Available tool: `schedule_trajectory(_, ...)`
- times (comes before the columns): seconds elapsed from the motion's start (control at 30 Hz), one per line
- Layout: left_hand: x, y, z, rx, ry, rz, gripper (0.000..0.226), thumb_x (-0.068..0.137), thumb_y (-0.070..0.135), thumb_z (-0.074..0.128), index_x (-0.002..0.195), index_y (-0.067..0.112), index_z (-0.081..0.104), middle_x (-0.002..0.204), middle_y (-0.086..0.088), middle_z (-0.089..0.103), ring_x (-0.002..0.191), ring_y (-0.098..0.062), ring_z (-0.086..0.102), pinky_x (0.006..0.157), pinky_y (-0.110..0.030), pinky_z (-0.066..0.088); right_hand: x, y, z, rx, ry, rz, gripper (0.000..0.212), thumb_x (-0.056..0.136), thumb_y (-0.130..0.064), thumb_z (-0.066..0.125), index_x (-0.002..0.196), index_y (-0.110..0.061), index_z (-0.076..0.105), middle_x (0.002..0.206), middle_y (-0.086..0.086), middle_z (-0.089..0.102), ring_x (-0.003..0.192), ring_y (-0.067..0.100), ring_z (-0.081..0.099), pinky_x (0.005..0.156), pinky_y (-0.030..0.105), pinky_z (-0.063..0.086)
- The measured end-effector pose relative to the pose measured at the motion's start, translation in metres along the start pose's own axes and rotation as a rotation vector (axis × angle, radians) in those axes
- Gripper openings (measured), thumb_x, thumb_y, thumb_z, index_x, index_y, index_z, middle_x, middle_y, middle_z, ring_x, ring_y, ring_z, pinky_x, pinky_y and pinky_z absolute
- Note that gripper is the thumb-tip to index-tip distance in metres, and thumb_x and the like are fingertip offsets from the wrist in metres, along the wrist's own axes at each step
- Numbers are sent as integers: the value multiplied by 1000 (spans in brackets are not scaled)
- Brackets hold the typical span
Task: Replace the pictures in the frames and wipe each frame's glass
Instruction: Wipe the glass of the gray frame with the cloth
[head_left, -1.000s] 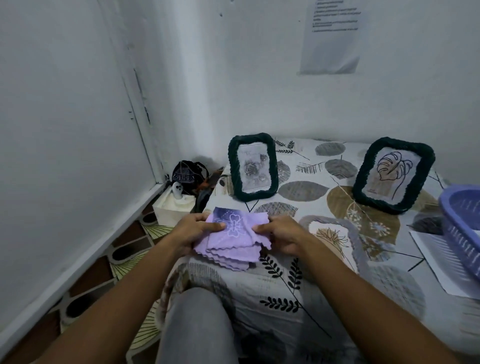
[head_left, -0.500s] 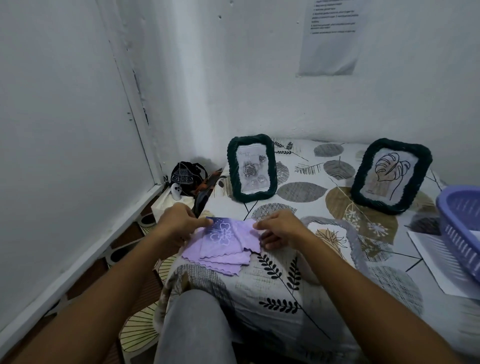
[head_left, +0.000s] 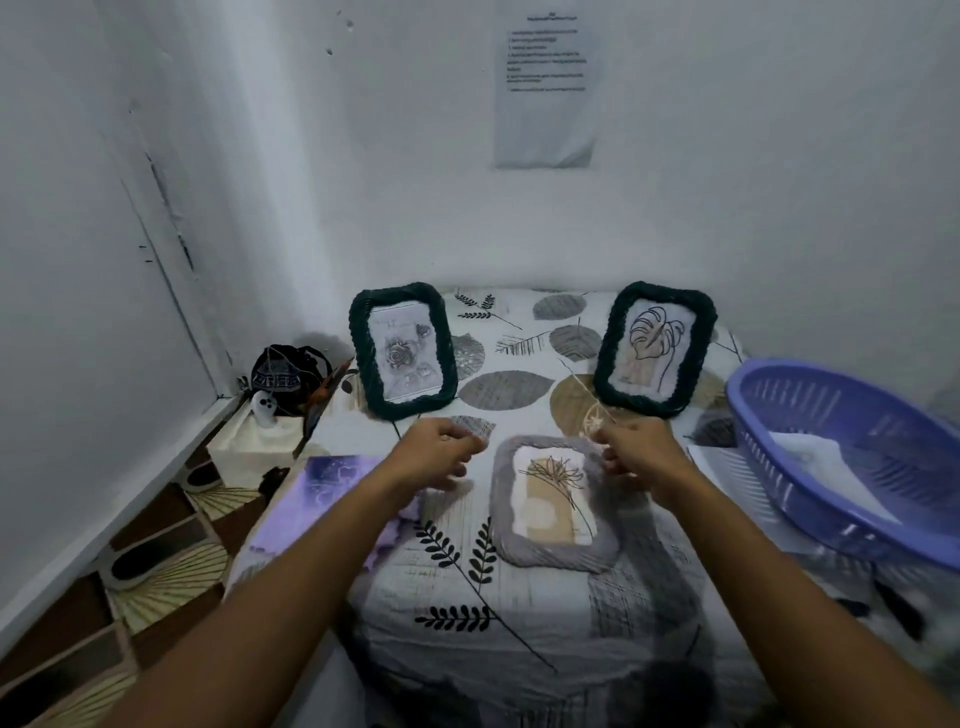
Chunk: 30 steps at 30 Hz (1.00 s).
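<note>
Left hand (head_left: 439, 451): held above the tablecloth, fingers loosely curled, nothing grasped.
Right hand (head_left: 631, 448): raised beside the grey frame (head_left: 553, 503), which is laid flat; grasp cannot be told.
Green frames (head_left: 402, 351) (head_left: 655, 349): stood upright behind.
Purple cloth (head_left: 332, 486): left at the table's left edge.

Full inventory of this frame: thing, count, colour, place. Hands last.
Dark green frame with rose picture: 1, standing at back left of table.
Dark green frame with leaf drawing: 1, standing at back right.
Grey frame: 1, lying flat at table centre, between the hands.
Purple cloths: small stack, table's left edge, partly under the left forearm.
Basket: 1, lilac, right edge, something white inside.
Tablecloth: 1, white with leaf print.
Printed sheet: 1, white, on back wall.
Black bag: 1, left of table.
Left hand: loosely curled, empty, above table.
Right hand: curled; too blurred to tell whether it holds anything.
</note>
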<state>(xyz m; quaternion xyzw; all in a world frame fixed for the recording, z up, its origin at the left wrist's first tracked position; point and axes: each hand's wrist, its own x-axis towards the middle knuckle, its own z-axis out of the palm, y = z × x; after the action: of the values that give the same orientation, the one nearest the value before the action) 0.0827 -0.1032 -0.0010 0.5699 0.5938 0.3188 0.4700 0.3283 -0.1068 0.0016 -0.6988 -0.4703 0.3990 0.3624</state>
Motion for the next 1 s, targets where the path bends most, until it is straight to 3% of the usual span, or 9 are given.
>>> schedule_trajectory(0.1,2,2,29,-18,-32,-69,20,90,31,64,102,14,63,93,-6,60,84,-21,58,69,-33,51,-7,20,0,-262,-12,-101,18,92,-11,50,99,-2,64,89,16,61,80,26,59,70,35,47)
schedule_trajectory(0.2,1,4,44,-49,-68,-151,28,93,35,59,110,13,57,103,-9,59,93,-25,58,71,-34,47,-17,29,18,-419,-31,-161,35,94,-17,48,128,-14,55,124,10,60,112,29,56,92,35,45)
schedule_trajectory(0.3,0,10,50,-152,-62,-203,32,93,34,56,117,12,53,100,-11,55,73,-19,50,60,-27,35,-21,29,28,-307,-2,-128,49,89,-13,51,138,-17,45,132,12,56,114,31,54,97,42,45)
schedule_trajectory(0.37,-2,13,48,-262,-52,-242,29,93,30,56,116,13,54,96,-11,52,69,-18,46,58,-27,34,-21,27,28,-128,40,-62,53,90,-8,49,142,-15,40,135,14,52,115,32,53,97,47,46)
schedule_trajectory(0.47,-6,11,42,-409,-20,-260,15,92,18,55,103,9,60,94,-9,61,75,-20,56,59,-30,49,-23,25,25,93,106,-34,60,89,5,43,146,-13,32,132,15,52,114,32,53,94,46,49)
schedule_trajectory(0.57,-5,5,35,-543,56,-215,9,90,6,58,96,9,64,88,-7,65,75,-19,61,54,-31,55,-25,20,22,333,125,-6,60,89,11,45,145,-8,33,114,10,56,97,24,57,76,35,52)
schedule_trajectory(0.67,-2,-1,27,-652,120,-185,18,86,-2,61,102,5,65,90,-10,66,75,-19,62,56,-31,56,-21,14,17,506,73,10,57,87,15,50,140,-5,43,120,12,59,96,23,59,71,28,51)
schedule_trajectory(0.77,0,-3,22,-677,69,-156,13,87,6,63,99,3,65,90,-11,66,79,-20,62,68,-35,53,-18,8,12,669,17,-2,52,85,16,51,132,-7,52,110,12,64,89,24,62,72,34,53)
schedule_trajectory(1.0,9,4,33,-659,-108,-131,34,96,36,50,114,10,63,102,-11,72,93,-29,68,76,-47,56,-12,-11,8,780,-2,-135,46,87,17,49,126,-7,54,99,9,66,81,17,63,69,28,52)
